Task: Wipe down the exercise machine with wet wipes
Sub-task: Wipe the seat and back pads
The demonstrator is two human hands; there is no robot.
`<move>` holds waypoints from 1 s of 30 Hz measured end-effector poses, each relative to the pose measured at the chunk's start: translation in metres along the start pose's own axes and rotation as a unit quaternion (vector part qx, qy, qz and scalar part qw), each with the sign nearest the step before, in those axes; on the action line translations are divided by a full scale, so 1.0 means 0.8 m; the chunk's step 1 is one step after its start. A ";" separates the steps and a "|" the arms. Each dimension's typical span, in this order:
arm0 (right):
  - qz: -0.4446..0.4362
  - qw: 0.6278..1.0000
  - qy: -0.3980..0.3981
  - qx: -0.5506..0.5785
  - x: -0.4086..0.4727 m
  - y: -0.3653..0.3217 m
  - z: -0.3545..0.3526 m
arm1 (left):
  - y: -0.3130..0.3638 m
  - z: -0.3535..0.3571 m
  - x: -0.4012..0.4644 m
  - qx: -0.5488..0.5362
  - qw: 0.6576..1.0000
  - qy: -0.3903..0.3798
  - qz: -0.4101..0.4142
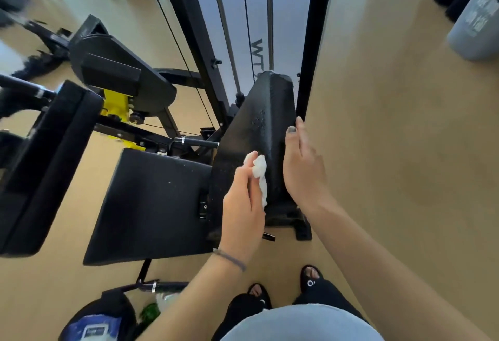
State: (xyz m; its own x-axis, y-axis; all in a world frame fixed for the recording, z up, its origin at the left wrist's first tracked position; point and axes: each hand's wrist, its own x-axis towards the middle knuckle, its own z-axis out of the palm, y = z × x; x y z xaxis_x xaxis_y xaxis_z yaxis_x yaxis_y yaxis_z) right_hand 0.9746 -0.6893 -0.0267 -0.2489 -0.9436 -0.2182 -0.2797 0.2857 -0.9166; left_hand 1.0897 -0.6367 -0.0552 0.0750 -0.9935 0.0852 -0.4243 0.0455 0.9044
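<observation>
A black exercise machine fills the middle of the view, with a tall black weight-stack cover [259, 124] in front of me and a black padded seat [151, 205] to its left. My left hand [243, 205] pinches a crumpled white wet wipe [259, 173] against the cover's front face. My right hand [302, 167] lies with straight fingers along the cover's right edge, its fingertips near the black upright post [310, 70].
A blue wet-wipe pack [94, 327] lies in a dark bag on the floor at lower left. A padded back rest [46, 157] and yellow bracket [116, 105] stand left. A grey container [478, 16] is at upper right. My sandalled feet [283, 286] stand on tan floor.
</observation>
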 end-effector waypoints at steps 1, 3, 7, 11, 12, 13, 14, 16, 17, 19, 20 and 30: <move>0.001 1.000 -0.002 0.001 0.003 0.002 0.000 | 0.005 0.002 0.003 -0.003 1.000 0.001 0.002; -0.005 1.000 -0.011 0.002 0.011 0.004 0.001 | 0.011 0.006 0.031 0.008 1.000 0.002 0.005; 0.009 0.996 -0.080 0.028 0.031 -0.003 -0.007 | 0.004 0.012 0.142 0.057 0.996 -0.061 -0.041; 0.023 0.991 -0.116 0.055 0.093 -0.027 -0.016 | 0.011 0.025 0.178 -0.001 0.992 -0.087 -0.088; 0.026 0.992 -0.116 0.047 0.105 -0.034 -0.016 | 0.016 0.024 0.162 -0.025 0.992 -0.086 -0.092; 0.032 0.992 -0.115 0.038 0.116 -0.040 -0.014 | 0.021 0.021 0.140 -0.046 0.991 -0.087 -0.093; 0.036 0.993 -0.111 0.036 0.126 -0.045 -0.010 | 0.024 0.017 0.118 -0.065 0.990 -0.094 -0.084; 0.037 0.994 -0.092 0.047 0.141 -0.047 -0.001 | 0.020 0.010 0.093 -0.103 0.985 -0.121 -0.063; 0.038 0.995 -0.079 0.050 0.146 -0.047 0.002 | 0.014 0.009 0.100 -0.110 0.984 -0.132 -0.051; 0.040 0.997 -0.057 0.045 0.150 -0.046 0.008 | 0.004 0.012 0.145 -0.088 0.985 -0.146 -0.039; 0.042 0.997 -0.050 0.042 0.151 -0.045 0.009 | 0.003 0.018 0.175 -0.075 0.986 -0.147 -0.032; 0.058 0.998 0.009 -0.036 0.165 -0.049 0.016 | -0.011 0.039 0.303 -0.061 0.982 -0.178 -0.008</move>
State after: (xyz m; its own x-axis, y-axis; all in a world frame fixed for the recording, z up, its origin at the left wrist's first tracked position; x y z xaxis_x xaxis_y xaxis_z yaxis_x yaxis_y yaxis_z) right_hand 0.9646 -0.8277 -0.0236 -0.2992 -0.9006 -0.3151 -0.3133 0.4047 -0.8591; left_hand 1.0832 -0.8810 -0.0560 -0.2493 -0.9665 -0.0615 -0.3123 0.0201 0.9498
